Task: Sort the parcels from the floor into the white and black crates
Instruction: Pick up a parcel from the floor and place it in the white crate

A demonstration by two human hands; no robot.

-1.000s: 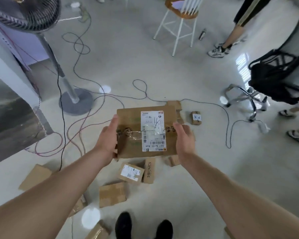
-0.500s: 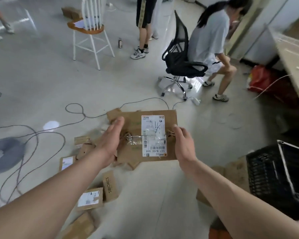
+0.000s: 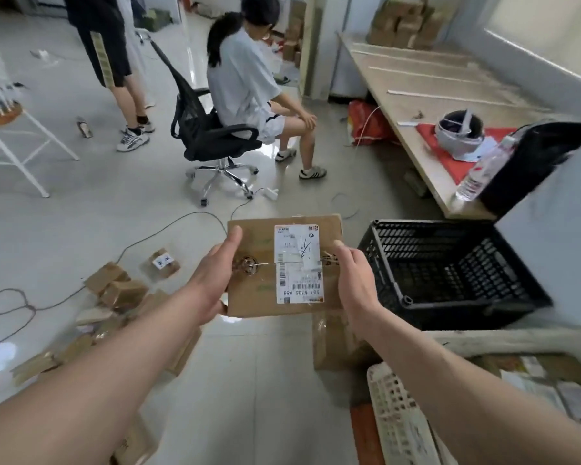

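At the middle of the frame, the left hand and right hand grip opposite side edges of a flat brown cardboard parcel, thumbs on its top face. It is held level above the floor, its long axis running left to right. A white shipping label crosses its taped seam. The black crate sits just right; the white crate lies at lower right.

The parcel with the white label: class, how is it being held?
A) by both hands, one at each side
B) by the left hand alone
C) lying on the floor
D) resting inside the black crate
A: the left hand and the right hand each grip one side edge of the parcel, thumbs on its top face.
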